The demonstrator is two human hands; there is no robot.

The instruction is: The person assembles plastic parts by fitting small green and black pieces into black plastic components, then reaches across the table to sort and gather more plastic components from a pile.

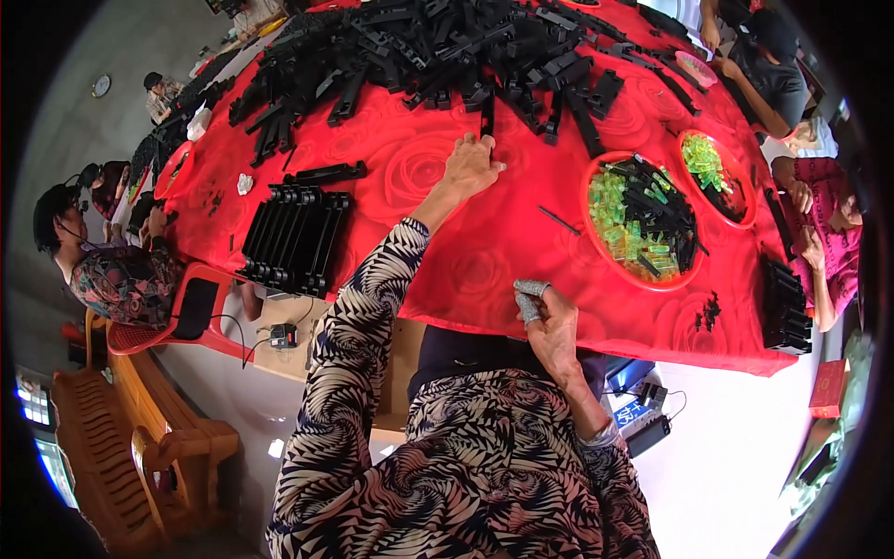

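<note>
Red cloth [521,252], printed with roses in a slightly darker tone, covers the table, its far side buried under a jagged pile [428,56] of matte black, notched bars that look like plastic. The left hand [468,170] stretches out to the pile's near edge, its fingers partly bent at the near end of a narrow black part [487,114]; whether they grip it or only touch it, I cannot tell. The right hand [554,334] hovers by the cloth's near edge, half curled, with crinkled silver-grey wraps [532,289] on its fingertips; whether anything small sits between them is unclear. To the left, long ribbed bars lie side by side in a neat block [296,240], with a loose bar [326,173] just beyond and a crumpled white tissue [245,184] near it. To the right, a thin black rod [559,221] lies beside a round orange-red tub [656,286] of glassy yellow-green pieces [610,210] and slim black slips [652,191].
</note>
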